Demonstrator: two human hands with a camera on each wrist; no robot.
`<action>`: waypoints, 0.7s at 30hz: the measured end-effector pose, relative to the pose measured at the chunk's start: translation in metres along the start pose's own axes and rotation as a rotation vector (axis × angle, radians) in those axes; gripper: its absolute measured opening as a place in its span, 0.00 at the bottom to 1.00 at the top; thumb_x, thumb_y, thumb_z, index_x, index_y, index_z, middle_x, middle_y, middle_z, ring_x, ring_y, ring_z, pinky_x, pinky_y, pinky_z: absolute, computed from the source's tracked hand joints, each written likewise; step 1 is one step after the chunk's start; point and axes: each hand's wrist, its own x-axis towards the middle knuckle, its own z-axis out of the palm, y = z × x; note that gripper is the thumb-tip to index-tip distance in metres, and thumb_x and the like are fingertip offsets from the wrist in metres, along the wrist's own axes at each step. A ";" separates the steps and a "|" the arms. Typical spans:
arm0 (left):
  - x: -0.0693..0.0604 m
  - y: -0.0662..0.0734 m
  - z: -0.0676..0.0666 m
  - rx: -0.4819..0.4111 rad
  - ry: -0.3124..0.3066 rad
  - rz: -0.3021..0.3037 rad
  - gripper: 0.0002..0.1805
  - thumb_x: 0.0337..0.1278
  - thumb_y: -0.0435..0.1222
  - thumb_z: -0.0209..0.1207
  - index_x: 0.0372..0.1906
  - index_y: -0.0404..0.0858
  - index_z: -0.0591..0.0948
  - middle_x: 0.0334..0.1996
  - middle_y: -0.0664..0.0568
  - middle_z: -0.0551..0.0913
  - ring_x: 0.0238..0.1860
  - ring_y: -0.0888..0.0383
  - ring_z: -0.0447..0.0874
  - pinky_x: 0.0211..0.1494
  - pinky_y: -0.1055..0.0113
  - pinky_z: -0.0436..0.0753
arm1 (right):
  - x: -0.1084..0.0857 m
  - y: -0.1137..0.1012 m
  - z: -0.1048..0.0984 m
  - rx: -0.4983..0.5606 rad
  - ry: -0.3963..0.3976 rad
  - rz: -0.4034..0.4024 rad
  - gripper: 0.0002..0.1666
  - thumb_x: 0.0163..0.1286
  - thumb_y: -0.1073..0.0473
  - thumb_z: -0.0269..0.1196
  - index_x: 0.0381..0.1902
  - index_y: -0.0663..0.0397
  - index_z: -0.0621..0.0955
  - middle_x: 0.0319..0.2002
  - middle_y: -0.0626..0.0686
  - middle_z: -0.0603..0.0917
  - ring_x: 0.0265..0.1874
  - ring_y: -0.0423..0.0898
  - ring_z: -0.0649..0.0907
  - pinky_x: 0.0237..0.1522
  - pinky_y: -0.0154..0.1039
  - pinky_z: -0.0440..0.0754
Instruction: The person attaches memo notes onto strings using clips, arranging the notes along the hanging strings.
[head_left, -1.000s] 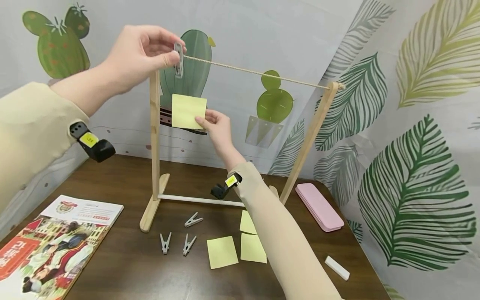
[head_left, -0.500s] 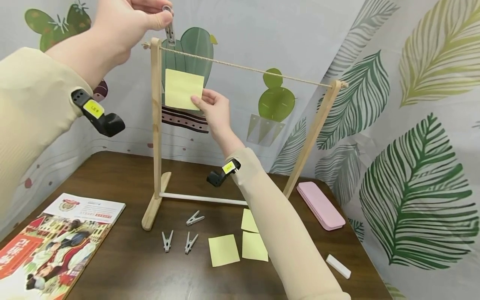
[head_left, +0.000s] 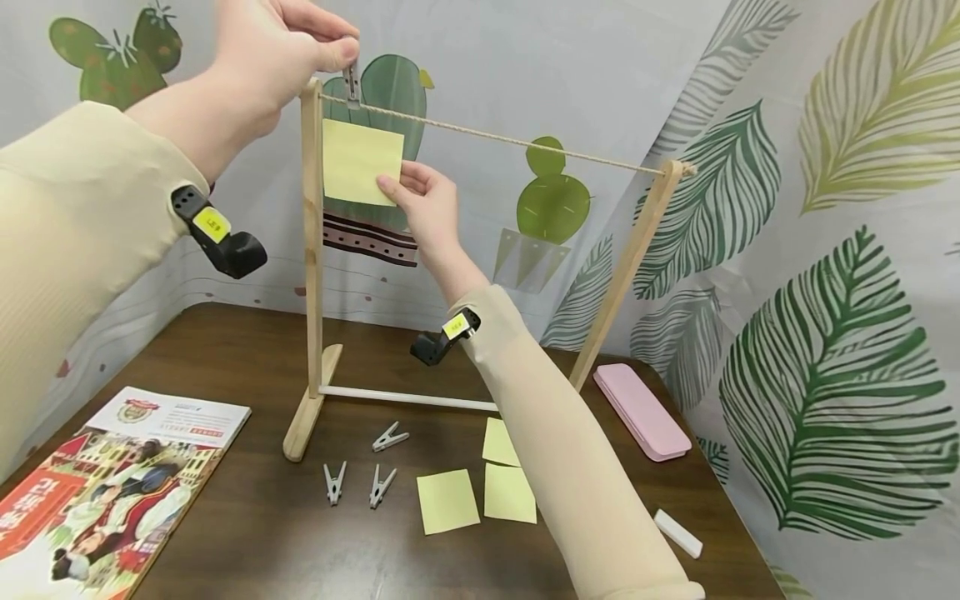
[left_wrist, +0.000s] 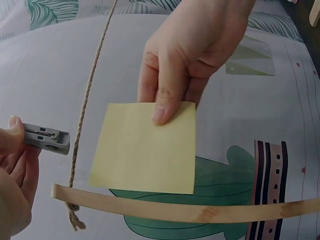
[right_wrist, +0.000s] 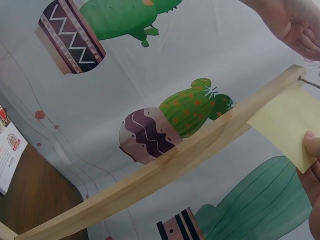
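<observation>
My left hand [head_left: 266, 62] pinches a grey clothespin [head_left: 352, 86] above the rope [head_left: 480, 132], near the left post. In the left wrist view the clothespin [left_wrist: 47, 138] points at the rope [left_wrist: 86, 95] with a small gap between them. A yellow sticky note [head_left: 360, 162] hangs just under the rope beside the left post, its right edge pinched by my right hand [head_left: 431, 208]. The right wrist view shows the note [right_wrist: 285, 125] close to the wooden post [right_wrist: 175, 162], my right thumb on it.
Three grey clothespins [head_left: 387, 437] and several yellow notes [head_left: 447, 501] lie on the table [head_left: 300, 542]. A booklet [head_left: 112, 500] is at the left; a pink case [head_left: 642, 412] and a white block [head_left: 678, 533] are at the right. A white bar [head_left: 408, 398] joins the frame's feet.
The right hand has raised the note toward the rope and slightly left. My left hand first rose with the clothespin, then came slightly down and right to the rope.
</observation>
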 end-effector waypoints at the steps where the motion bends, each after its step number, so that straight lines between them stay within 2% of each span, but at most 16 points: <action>1: 0.000 0.000 0.000 0.003 0.002 -0.004 0.03 0.55 0.34 0.68 0.29 0.45 0.90 0.30 0.65 0.86 0.46 0.67 0.74 0.62 0.72 0.68 | 0.000 -0.001 0.000 0.005 0.000 -0.001 0.18 0.64 0.64 0.67 0.51 0.66 0.82 0.45 0.62 0.87 0.39 0.43 0.86 0.41 0.28 0.82; 6: -0.001 0.000 0.001 0.008 0.018 -0.011 0.02 0.55 0.35 0.68 0.31 0.45 0.90 0.30 0.65 0.85 0.47 0.68 0.74 0.62 0.72 0.68 | 0.001 -0.003 0.001 0.018 0.000 -0.003 0.17 0.64 0.64 0.67 0.50 0.66 0.82 0.45 0.62 0.87 0.38 0.42 0.86 0.41 0.29 0.82; 15: 0.002 -0.001 0.004 0.096 0.019 -0.021 0.03 0.53 0.39 0.69 0.33 0.47 0.90 0.30 0.68 0.83 0.45 0.68 0.73 0.56 0.73 0.69 | 0.000 -0.006 0.001 0.002 -0.012 -0.011 0.17 0.64 0.64 0.67 0.50 0.65 0.82 0.44 0.61 0.87 0.38 0.43 0.86 0.41 0.28 0.82; 21: 0.002 -0.004 0.004 0.101 0.014 -0.035 0.02 0.52 0.38 0.70 0.32 0.46 0.90 0.28 0.68 0.84 0.45 0.68 0.73 0.59 0.72 0.68 | 0.000 -0.007 0.001 0.002 -0.003 -0.015 0.16 0.64 0.65 0.67 0.49 0.66 0.83 0.44 0.62 0.87 0.38 0.42 0.86 0.40 0.28 0.82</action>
